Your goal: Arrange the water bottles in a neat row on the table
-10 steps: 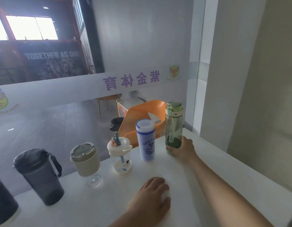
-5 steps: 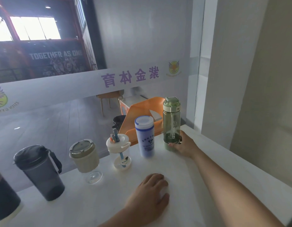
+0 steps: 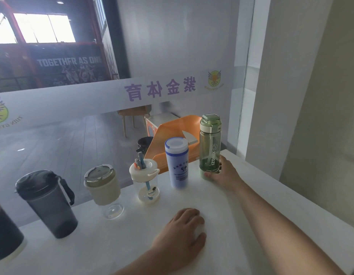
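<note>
Several bottles stand in a line along the far edge of the white table (image 3: 221, 219). At the right end is a tall green bottle (image 3: 209, 143), upright, with my right hand (image 3: 224, 172) wrapped around its base. To its left stand a blue bottle with a white lid (image 3: 177, 163), a clear cup with a white lid and straw (image 3: 146, 180), a cream-sleeved glass cup (image 3: 103, 187), a dark grey jug with a strap (image 3: 48, 203) and part of a dark bottle (image 3: 3, 239) at the frame's left edge. My left hand (image 3: 184, 237) lies palm down on the table.
A glass partition with purple lettering runs just behind the bottles. Beyond it are an orange chair (image 3: 172, 135) and a wooden stool. A white wall and pillar close in on the right, past the table's right edge.
The green bottle has turned in my right hand, its label now facing me. My left hand stays flat on the table.
</note>
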